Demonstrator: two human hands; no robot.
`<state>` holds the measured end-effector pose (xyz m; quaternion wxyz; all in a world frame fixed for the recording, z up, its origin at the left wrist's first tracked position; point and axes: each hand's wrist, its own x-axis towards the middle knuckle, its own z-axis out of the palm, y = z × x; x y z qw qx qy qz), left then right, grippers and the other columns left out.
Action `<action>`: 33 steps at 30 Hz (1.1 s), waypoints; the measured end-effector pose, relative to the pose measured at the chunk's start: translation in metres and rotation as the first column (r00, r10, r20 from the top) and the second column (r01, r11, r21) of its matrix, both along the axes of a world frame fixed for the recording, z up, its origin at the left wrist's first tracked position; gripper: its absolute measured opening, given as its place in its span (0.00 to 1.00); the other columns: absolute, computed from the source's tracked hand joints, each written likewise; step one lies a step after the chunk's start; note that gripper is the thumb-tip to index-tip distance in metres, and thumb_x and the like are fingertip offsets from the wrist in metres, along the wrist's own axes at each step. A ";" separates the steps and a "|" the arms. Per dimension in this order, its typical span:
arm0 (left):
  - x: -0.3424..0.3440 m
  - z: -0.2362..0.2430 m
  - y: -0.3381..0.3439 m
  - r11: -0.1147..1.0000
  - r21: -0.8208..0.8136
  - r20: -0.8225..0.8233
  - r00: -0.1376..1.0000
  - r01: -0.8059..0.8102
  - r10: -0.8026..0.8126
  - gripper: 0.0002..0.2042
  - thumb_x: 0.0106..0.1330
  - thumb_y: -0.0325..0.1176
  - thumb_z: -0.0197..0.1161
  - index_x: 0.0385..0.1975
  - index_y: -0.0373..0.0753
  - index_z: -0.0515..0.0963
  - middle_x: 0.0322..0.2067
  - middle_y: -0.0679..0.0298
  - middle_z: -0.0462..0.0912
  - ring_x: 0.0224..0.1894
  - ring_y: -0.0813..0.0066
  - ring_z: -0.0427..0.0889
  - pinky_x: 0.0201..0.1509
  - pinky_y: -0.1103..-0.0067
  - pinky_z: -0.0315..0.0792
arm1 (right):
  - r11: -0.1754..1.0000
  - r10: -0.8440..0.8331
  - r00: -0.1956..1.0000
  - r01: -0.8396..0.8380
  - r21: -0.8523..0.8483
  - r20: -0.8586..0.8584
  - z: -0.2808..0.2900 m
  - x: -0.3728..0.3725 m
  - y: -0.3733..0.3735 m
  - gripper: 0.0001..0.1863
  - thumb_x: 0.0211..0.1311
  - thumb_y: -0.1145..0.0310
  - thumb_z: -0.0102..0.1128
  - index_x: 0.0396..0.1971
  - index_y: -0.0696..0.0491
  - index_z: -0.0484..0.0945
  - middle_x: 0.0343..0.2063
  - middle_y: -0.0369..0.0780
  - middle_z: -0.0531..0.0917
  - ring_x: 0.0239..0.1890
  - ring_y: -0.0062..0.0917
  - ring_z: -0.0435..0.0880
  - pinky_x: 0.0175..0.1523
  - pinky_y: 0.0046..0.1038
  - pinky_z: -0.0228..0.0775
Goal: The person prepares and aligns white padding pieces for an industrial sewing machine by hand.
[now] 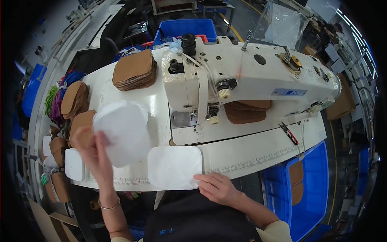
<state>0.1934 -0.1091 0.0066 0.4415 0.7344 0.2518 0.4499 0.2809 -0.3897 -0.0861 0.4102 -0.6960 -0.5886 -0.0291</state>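
My right hand (217, 188) pinches the lower right corner of a thin white rounded-square piece (174, 166) at the table's front edge. To the left, my left hand (94, 155) is blurred by motion, its thumb and fingers closing on the left side of another white rounded piece (121, 117). That piece seems to overlap more white material below it; how many layers there are is hidden. A white sewing machine (250, 72) stands beyond both hands, its needle area right of the left-hand piece. Brown rounded pieces (82, 123) lie partly behind my left hand.
A stack of brown pieces (135, 69) sits left of the machine head, and more brown pieces (246, 112) lie under its arm. Red-handled thread snips (290, 134) rest at the right. A blue bin (316, 177) stands below the right edge. White pieces (74, 164) lie far left.
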 end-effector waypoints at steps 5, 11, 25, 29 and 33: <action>-0.003 0.022 -0.043 0.660 0.497 -0.559 0.789 0.564 -0.254 0.09 0.56 0.18 0.58 0.36 0.33 0.74 0.34 0.56 0.75 0.32 0.62 0.77 0.34 0.76 0.73 | 1.000 -0.026 1.000 0.027 0.009 -0.009 0.000 0.000 0.002 0.16 0.45 0.78 0.64 0.37 0.60 0.75 0.42 0.40 0.78 0.33 0.27 0.77 0.37 0.26 0.72; -0.003 -0.036 -0.084 0.519 0.052 -0.573 0.451 0.853 -0.684 0.11 0.49 0.22 0.66 0.34 0.36 0.76 0.34 0.59 0.75 0.35 0.62 0.77 0.33 0.73 0.74 | 0.995 -0.081 0.993 0.086 0.058 -0.080 -0.001 -0.007 0.004 0.15 0.44 0.79 0.64 0.36 0.61 0.77 0.39 0.41 0.78 0.32 0.28 0.78 0.36 0.25 0.72; -0.001 -0.028 -0.092 0.322 0.347 -0.790 0.459 0.881 -0.406 0.08 0.50 0.27 0.64 0.29 0.33 0.75 0.32 0.61 0.71 0.33 0.69 0.76 0.26 0.78 0.73 | 0.990 -0.100 0.988 0.111 0.089 -0.118 -0.007 -0.006 0.001 0.14 0.45 0.79 0.66 0.33 0.59 0.74 0.34 0.40 0.75 0.30 0.30 0.78 0.34 0.27 0.73; 0.003 -0.042 -0.085 0.360 0.378 -0.732 0.513 0.853 -0.448 0.09 0.47 0.24 0.65 0.29 0.34 0.76 0.29 0.63 0.70 0.28 0.72 0.75 0.24 0.79 0.71 | 0.991 -0.097 0.992 0.104 0.089 -0.086 -0.008 -0.004 0.002 0.14 0.45 0.78 0.68 0.32 0.58 0.73 0.33 0.41 0.75 0.29 0.30 0.78 0.33 0.26 0.73; 0.007 -0.047 -0.070 0.583 -0.016 -0.518 0.492 0.812 -0.700 0.07 0.46 0.21 0.66 0.26 0.36 0.78 0.23 0.64 0.71 0.20 0.75 0.74 0.21 0.81 0.69 | 0.986 -0.106 0.991 0.116 0.116 -0.084 -0.006 -0.004 0.002 0.17 0.44 0.79 0.67 0.38 0.56 0.77 0.35 0.38 0.74 0.30 0.26 0.77 0.33 0.24 0.73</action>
